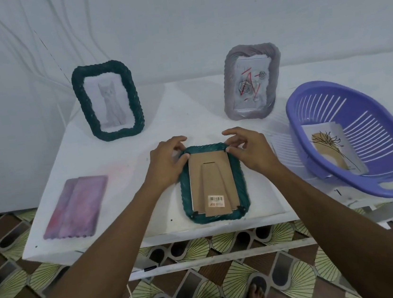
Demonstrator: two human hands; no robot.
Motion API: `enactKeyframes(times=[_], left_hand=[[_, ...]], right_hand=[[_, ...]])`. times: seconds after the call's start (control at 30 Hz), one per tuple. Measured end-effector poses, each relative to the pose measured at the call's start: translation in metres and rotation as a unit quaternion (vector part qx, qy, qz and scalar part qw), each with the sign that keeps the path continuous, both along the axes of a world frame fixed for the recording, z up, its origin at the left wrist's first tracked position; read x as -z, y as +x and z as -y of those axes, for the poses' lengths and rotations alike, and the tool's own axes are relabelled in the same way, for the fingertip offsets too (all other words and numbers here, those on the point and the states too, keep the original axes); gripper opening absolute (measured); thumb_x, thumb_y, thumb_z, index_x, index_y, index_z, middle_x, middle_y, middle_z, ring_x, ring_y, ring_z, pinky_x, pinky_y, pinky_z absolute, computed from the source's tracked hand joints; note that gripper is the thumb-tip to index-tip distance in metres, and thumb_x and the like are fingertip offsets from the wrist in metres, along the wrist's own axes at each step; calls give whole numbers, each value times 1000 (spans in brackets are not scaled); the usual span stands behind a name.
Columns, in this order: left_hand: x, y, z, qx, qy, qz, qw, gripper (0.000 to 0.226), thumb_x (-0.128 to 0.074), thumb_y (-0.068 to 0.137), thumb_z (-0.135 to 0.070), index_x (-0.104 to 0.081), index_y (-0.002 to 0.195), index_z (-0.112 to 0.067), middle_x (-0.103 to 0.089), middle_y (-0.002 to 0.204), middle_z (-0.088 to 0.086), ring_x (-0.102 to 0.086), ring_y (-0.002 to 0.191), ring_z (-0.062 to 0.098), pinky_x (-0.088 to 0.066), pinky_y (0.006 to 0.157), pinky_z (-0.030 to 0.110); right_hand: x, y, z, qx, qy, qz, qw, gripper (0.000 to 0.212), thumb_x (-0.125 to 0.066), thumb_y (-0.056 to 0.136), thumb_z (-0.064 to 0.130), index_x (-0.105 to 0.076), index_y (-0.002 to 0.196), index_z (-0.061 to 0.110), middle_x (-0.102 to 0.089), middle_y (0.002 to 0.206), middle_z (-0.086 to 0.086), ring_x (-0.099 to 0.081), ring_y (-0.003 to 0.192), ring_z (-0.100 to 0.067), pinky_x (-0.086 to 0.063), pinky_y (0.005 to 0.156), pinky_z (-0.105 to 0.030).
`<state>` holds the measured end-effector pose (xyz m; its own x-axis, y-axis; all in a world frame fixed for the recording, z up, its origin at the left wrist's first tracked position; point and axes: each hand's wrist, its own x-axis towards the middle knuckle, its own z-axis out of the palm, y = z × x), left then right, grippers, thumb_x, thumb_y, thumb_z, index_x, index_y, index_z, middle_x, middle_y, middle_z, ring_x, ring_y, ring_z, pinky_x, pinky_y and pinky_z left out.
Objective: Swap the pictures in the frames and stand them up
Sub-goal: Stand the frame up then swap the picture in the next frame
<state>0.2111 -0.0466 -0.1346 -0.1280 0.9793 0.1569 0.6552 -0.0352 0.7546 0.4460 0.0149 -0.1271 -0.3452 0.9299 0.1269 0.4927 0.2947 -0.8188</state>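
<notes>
A green frame [213, 184] lies face down on the white table [122, 158], near its front edge, with its cardboard back [210, 179] and folded stand facing up. The left hand [167, 162] and right hand [247, 150] sit at the frame's two far corners, fingers [180, 148] curled and pinching at the rim there. This looks like the step of working the back's clips at that far end, whether to free or fasten it I cannot tell.

Two more frames stand upright at the back: a green one with a cat drawing [108, 101] and a grey one [251, 81]. A loose flower picture [334, 149] waits in the purple basket [391, 174]. The next move probably calls for lifting or seating the back evenly without bending it.
</notes>
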Motion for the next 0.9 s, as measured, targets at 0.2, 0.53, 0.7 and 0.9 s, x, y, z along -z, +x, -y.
enactKeyframes(times=[0.2, 0.53, 0.7, 0.9], left_hand=[[6, 0, -9, -11, 30, 13, 999, 40, -69, 85, -13, -61, 123, -22, -64, 92, -11, -57, 97, 11, -45, 97, 32], [13, 0, -21, -35, 47, 18, 998, 47, -70, 83, -17, -57, 129, -22, -65, 90, -6, -60, 89, 14, -51, 91, 39], [15, 1, -22, -40, 49, 13, 998, 47, -70, 84, -19, -57, 129, -23, -66, 90, -6, -60, 88, 14, -52, 90, 41], [17, 1, -23, -48, 43, 19, 998, 49, -70, 85, -20, -56, 132, -23, -66, 92, -7, -61, 89, 16, -52, 91, 42]], right_hand=[[5, -3, -7, 16, -1, -16, 1000, 44, -74, 82, 10, -62, 123, 21, -72, 92, -1, -64, 85, -10, -41, 71, -2], [8, -14, -13, 56, 21, -26, 998, 43, -75, 79, 11, -63, 118, 24, -71, 80, 8, -62, 74, 2, -42, 73, -2], [8, -13, -12, 52, 22, -21, 998, 42, -75, 80, 12, -63, 119, 23, -71, 82, 8, -63, 77, -2, -43, 74, -3], [5, -14, -9, 49, 15, -11, 999, 40, -73, 83, 13, -61, 121, 22, -71, 88, 3, -63, 81, -5, -44, 74, -9]])
